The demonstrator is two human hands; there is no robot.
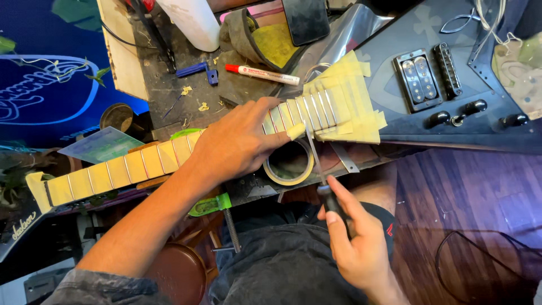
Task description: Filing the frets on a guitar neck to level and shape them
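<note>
An electric guitar lies across the workbench, its dark body (pixel 451 85) at the right. Its neck (pixel 124 169) runs left, the fretboard covered in yellow masking tape between the metal frets. My left hand (pixel 240 141) rests over the neck near the upper frets, thumb with a taped tip pressed at the edge. My right hand (pixel 350 237) grips the black handle of a thin metal file (pixel 313 149). The file's blade reaches up across a fret beside my left thumb.
A roll of masking tape (pixel 289 164) lies just below the neck. A red-capped white marker (pixel 262 73), a blue tool (pixel 195 70) and a white bottle (pixel 192 22) sit on the bench behind. A green clamp (pixel 217 206) hangs at the bench edge. Wooden floor at right.
</note>
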